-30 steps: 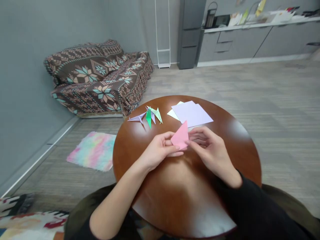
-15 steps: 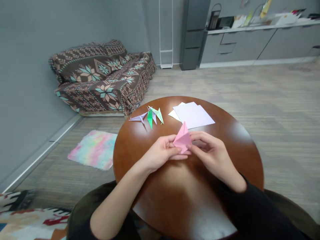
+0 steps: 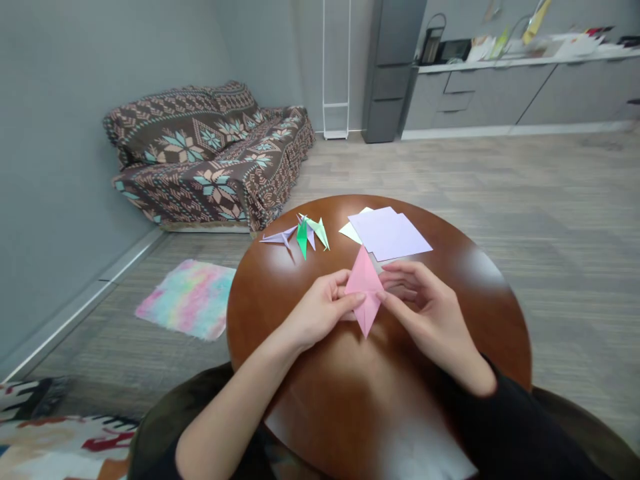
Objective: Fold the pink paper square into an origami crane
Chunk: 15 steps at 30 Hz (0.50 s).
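Note:
A pink folded origami paper (image 3: pixel 365 280), shaped like a tall diamond with a crease down its lower half, is held above the table between both hands. My left hand (image 3: pixel 330 300) grips its left side, thumb on the front and fingers behind. At the right edge, my right hand (image 3: pixel 423 297) pinches the paper with the thumb, its other fingers curled behind and partly hidden. Beyond the hands lie several folded paper cranes, among them a green one (image 3: pixel 302 239), a pale green one (image 3: pixel 319 231) and a lilac one (image 3: pixel 280 237).
Lilac paper sheets (image 3: pixel 393 233) with a whitish sheet (image 3: pixel 350 231) under them lie at the far side of the round wooden table (image 3: pixel 480 293). A patterned sofa (image 3: pixel 210 160), a fluffy rug (image 3: pixel 187 300) and kitchen cabinets (image 3: pixel 490 100) stand beyond.
The pink paper has gone from a partly folded shape with a raised flap to a flat, long diamond, its lower point now reaching down toward me. Both hands stay at its sides.

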{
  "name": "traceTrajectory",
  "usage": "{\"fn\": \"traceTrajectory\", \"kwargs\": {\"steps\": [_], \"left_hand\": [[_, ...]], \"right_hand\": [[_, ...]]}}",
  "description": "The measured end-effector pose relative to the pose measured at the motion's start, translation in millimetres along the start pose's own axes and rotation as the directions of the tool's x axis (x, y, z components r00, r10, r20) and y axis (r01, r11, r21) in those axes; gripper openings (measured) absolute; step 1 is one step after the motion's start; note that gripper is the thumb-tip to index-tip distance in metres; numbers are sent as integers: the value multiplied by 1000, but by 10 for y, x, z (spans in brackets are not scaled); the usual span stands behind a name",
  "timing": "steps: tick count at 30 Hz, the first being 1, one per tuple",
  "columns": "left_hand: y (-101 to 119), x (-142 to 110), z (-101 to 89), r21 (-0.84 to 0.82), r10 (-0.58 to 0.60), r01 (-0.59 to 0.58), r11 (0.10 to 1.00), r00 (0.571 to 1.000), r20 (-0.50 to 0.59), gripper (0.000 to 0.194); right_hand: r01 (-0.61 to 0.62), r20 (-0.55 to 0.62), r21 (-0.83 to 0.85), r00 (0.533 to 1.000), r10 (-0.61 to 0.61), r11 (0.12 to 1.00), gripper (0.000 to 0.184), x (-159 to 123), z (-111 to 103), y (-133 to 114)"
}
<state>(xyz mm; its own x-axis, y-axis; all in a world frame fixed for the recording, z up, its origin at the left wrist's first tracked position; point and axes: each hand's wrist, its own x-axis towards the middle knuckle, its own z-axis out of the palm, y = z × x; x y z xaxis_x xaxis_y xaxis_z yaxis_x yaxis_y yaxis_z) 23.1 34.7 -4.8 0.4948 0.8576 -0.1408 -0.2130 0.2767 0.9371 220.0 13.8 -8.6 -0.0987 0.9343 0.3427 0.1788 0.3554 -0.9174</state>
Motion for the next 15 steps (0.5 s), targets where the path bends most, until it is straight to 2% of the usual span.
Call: {"fn": "traceTrajectory", "kwargs": {"steps": [2,6,11,15], "left_hand": [[-4,4,-3,86,16,-16,996,1000,-10,37],[25,21,5,273,73,-56,960,996,-53,31],[41,41,14,318,173,-124,940,976,-131,35],[35,35,11,363,274,-217,906,955,-115,34]], "right_hand": [[-12,-1,18,1000,12,1000,26,-1,24,13],[46,-20,-1,999,-46,999,22,-20,66,27],[108,13,-110,994,-107,988,32,-49,87,47],[218,-67,-230,969,-239,949,28,-61,44,-6]]}}
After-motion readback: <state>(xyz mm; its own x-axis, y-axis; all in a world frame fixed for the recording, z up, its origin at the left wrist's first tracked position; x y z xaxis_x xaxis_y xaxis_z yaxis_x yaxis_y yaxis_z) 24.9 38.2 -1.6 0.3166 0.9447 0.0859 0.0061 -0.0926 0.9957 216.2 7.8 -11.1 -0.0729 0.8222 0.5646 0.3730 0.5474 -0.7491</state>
